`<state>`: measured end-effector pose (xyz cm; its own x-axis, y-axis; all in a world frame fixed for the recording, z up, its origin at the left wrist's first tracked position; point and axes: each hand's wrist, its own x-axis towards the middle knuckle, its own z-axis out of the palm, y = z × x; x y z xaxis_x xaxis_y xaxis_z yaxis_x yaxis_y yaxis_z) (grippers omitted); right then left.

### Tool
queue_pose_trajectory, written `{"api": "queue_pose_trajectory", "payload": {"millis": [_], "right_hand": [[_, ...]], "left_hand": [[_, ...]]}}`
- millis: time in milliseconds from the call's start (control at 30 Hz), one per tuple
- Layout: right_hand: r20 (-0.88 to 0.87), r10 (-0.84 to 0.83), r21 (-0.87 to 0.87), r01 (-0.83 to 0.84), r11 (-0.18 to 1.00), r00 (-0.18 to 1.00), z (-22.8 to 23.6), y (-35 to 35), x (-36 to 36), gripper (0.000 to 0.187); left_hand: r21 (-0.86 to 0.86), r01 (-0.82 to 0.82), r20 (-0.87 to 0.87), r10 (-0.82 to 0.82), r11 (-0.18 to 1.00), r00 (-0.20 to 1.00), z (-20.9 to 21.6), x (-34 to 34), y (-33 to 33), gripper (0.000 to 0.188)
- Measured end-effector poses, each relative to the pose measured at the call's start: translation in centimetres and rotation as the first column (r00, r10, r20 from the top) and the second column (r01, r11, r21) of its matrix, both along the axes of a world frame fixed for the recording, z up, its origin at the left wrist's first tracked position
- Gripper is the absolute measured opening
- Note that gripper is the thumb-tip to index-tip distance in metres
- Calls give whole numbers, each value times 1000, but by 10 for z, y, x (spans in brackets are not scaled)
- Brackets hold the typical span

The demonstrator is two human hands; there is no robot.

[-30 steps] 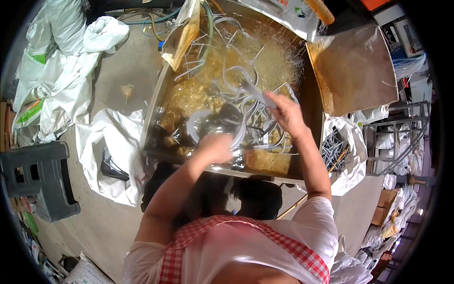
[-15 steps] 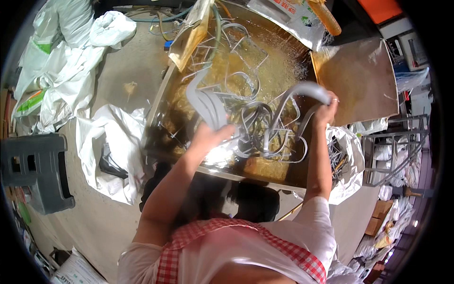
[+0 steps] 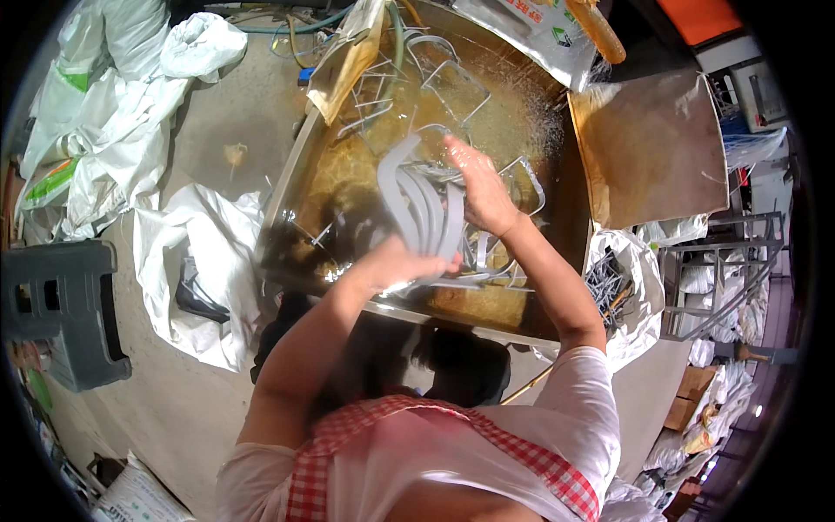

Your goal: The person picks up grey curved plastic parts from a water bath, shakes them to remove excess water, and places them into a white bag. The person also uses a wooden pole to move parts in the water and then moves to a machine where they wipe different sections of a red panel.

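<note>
Several curved grey plastic strips [image 3: 416,204], nested in a bundle, are gripped at their lower ends by my left hand [image 3: 396,265], fingers wrapped round them. The bundle stands up over a metal tank [image 3: 294,174] of yellowish water. Against its right side is my right hand [image 3: 485,193], fingers stretched out and wet, pointing toward the far side; whether it touches the rightmost strip is hard to make out. Beyond the hands, thin grey frame-like plastic pieces [image 3: 470,103] lie in the water. More grey pieces are partly hidden beneath my right forearm.
A hose [image 3: 398,39] runs into the tank's far left. A brown board [image 3: 648,148] leans at the right, above a white sack of grey scraps [image 3: 609,291]. To the left stand an opened white sack [image 3: 196,287] and a dark plastic stool [image 3: 65,304].
My right hand has swung left from the tank's right side to the bundle; the loose curved strip it held is now beside the others. My left hand has shifted slightly right with the bundle.
</note>
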<state>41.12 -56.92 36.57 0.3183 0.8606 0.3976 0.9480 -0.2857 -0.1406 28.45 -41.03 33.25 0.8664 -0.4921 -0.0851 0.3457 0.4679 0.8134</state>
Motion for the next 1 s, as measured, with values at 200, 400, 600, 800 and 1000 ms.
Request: {"api": "queue_pose_trajectory", "payload": {"millis": [200,400,600,800,1000], "right_hand": [[-412,37,-166,-114,980,910,-13,18,-10,68],[-608,-268,-281,113,953,748,-20,16,-8,43],[-545,-546,-107,593,798,636,-41,-23,2,24],[-865,-371,67,812,580,337,-24,-16,2,19],[-975,-205,-119,579,806,84,14,-21,-29,43]], "left_hand": [[-335,292,-76,-335,896,939,3,-19,-8,56],[-246,163,-145,-203,955,968,2,-2,16,56],[371,-498,191,461,783,867,6,19,29,88],[359,-631,290,561,687,775,-14,6,-2,105],[74,-818,-149,817,571,557,-19,16,6,50]]}}
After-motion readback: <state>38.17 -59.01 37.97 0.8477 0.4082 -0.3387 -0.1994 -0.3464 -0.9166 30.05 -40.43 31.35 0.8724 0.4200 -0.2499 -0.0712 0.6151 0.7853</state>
